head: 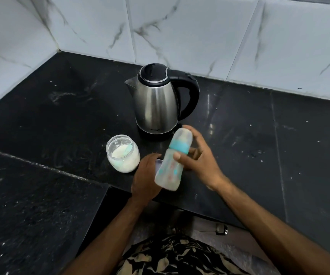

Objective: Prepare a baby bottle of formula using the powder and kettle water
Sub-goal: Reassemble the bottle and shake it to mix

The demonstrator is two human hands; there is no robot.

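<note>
The right hand (198, 161) grips a capped baby bottle (173, 159), thumb across the near side just below the teal collar and fingers curled round the far side. The bottle is off the counter and leans, cap end far and to the right, base near and to the left. It looks empty, so it should be light, and the frosted plastic stiff enough to take a firm squeeze; the narrowing under the collar seems the surest hold, and the collar is where to turn when the top comes off.

The left hand (146, 176) sits just left of the bottle's lower body, back of the hand upward, fingers bent over something pale and flat at the counter edge; whether it holds that or only rests there, I cannot tell.

Left of that hand stands an open glass jar of white powder (122, 153), with what seems a pale scoop inside; glass is breakable and probably slick.

Beyond both, a steel electric kettle (158, 102) stands on the black stone counter (60, 116), lid shut, handle to the right. If full it will be heavy and possibly hot, so take the black handle.
</note>
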